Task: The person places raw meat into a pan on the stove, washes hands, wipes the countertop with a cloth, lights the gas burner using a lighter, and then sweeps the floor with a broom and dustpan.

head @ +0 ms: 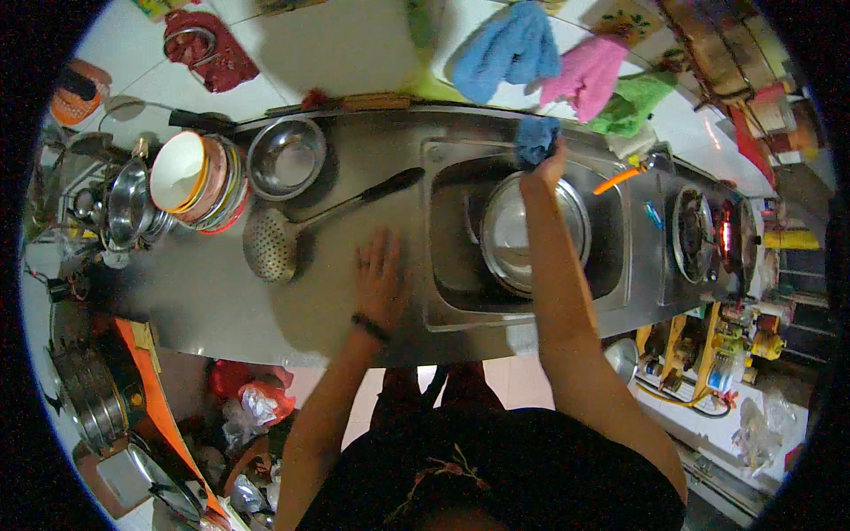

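My right hand (550, 165) reaches over the back of the steel sink (458, 272) and holds a bunched blue cloth (536, 138). Below that forearm, a round steel vessel or lid (511, 232) lies in the basin. My left hand (382, 269) is spread on the steel counter (319, 318), left of the sink, with nothing in it. A perforated skimmer (271, 245) with a black handle lies beyond it to the left, near a steel bowl (287, 159). An orange-spouted tap (619, 180) is at the sink's back right.
Stacked bowls and plates (179, 171) stand at the left, beside steel bowls (129, 202). Blue (511, 53), pink (584, 76) and green (631, 103) cloths hang on the tiled wall. A gas stove (694, 232) is right of the sink.
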The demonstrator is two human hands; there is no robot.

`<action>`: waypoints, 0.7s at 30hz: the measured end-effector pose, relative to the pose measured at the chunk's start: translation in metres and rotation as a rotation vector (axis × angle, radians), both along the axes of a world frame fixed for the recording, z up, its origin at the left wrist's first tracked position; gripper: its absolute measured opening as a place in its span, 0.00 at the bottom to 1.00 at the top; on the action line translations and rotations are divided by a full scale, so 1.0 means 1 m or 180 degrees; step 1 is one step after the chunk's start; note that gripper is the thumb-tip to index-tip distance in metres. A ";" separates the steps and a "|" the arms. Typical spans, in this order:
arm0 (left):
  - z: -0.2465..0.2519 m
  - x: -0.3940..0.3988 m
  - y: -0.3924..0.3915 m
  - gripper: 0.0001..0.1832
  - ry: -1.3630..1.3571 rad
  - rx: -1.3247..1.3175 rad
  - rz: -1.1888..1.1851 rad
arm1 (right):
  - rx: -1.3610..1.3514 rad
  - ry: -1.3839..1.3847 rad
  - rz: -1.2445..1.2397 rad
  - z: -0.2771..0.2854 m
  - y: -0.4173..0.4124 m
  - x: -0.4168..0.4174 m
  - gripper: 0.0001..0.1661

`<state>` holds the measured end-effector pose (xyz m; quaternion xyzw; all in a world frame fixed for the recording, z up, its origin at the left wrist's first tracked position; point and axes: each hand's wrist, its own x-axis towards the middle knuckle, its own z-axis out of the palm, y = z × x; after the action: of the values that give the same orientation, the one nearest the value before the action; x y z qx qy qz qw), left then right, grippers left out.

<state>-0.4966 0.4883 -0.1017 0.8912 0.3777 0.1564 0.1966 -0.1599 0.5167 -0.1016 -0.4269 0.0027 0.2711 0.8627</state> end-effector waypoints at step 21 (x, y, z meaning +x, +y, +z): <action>-0.024 -0.070 0.038 0.19 0.0190 0.0363 -0.0657 | -0.2334 -0.5858 0.2212 -0.056 0.062 -0.120 0.33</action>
<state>-0.5668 0.5264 -0.1253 0.9393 0.2801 0.1300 0.1493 -0.2801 0.5787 -0.1575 -0.6807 -0.6950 0.0572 0.2244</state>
